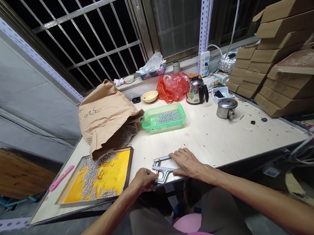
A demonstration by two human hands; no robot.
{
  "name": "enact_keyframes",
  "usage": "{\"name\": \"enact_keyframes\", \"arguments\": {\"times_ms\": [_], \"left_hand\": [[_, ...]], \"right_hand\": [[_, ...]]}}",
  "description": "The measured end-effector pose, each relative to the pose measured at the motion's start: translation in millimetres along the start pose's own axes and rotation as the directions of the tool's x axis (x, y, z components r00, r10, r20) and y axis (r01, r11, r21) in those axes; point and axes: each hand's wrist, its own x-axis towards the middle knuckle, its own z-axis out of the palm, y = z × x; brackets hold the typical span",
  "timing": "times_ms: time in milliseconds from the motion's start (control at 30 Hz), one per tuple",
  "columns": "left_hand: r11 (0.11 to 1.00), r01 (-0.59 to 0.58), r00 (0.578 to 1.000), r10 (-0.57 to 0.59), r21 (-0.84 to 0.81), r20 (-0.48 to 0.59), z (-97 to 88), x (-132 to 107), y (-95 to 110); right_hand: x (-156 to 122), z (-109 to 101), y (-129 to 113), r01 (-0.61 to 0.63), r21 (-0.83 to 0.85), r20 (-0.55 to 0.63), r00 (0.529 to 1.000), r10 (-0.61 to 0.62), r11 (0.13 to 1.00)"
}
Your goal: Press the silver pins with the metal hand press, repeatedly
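At the table's front edge lies a grey metal hand tool (164, 172) with a frame, a small spring and a handle. My right hand (188, 163) is closed round the tool's right end, fingers on the upper bar and thumb on the lower one. My left hand (145, 179) is pinched at the tool's left end, beside a small red part. What the left fingertips hold is too small to make out. To the left, a yellow-bottomed tray (120, 176) carries many small metal pins (89, 180). A green basket (164, 126) beyond the tool holds more small metal pieces.
A brown paper bag (106, 113) lies open over the tray's back edge, metal pins in its mouth. A pink-handled item (61, 178) lies left of the tray. Farther back stand a kettle (196, 91), a metal cup (226, 109) and a red plastic bag (172, 88). Cardboard boxes (281, 63) are stacked right.
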Motion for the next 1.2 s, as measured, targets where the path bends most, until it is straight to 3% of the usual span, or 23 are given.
{"name": "enact_keyframes", "arguments": {"times_ms": [67,133,167,233,333,433,533,633,833,1067,1200], "left_hand": [[0.995,0.006,1.000,-0.004,0.100,-0.016,-0.8,-4.3,1.8],[0.954,-0.055,0.986,0.099,0.294,-0.136,0.2,-11.5,3.4],[0.907,-0.112,0.956,0.209,0.406,-0.204,2.0,-15.6,4.5],[0.761,-0.247,0.842,0.474,0.599,-0.255,8.4,-22.8,7.8],[0.513,-0.428,0.688,0.719,0.744,-0.099,22.7,-24.2,17.6],[0.343,-0.530,0.608,0.791,0.775,0.066,32.8,-12.7,31.3],[0.242,-0.576,0.597,0.777,0.781,0.199,32.0,1.1,42.7],[0.158,-0.584,0.595,0.750,0.796,0.288,25.7,7.8,47.8],[0.110,-0.560,0.600,0.737,0.821,0.311,27.3,6.8,59.2],[0.007,-0.656,0.523,0.724,0.754,0.449,33.5,12.9,74.4],[0.006,-0.626,0.540,0.725,0.780,0.428,34.9,14.5,69.2]], "right_hand": [[-1.4,-1.9,-1.3,0.007,0.008,-0.001,1.000,-0.007,1.000],[-2.3,-1.9,-1.3,0.014,0.019,-0.009,1.000,-0.014,1.000],[-2.6,-0.7,-0.8,0.019,0.024,-0.016,1.000,-0.019,1.000],[-2.8,4.0,0.8,0.035,0.031,-0.036,0.999,-0.034,0.999],[-3.1,13.6,2.4,0.052,0.039,-0.063,0.997,-0.049,0.998],[-4.5,19.5,2.6,0.053,0.068,-0.098,0.994,-0.046,0.996],[-8.4,18.3,6.3,0.054,0.122,-0.129,0.991,-0.038,0.991],[-15.7,12.7,16.0,0.041,0.138,-0.079,0.996,-0.031,0.990],[-27.2,-1.8,22.4,-0.056,0.027,0.024,0.998,0.056,0.998],[-31.9,-12.5,5.5,-0.047,0.021,0.002,0.999,0.047,0.999],[-28.9,-9.2,2.5,-0.085,0.023,0.011,0.996,0.085,0.996]]}}
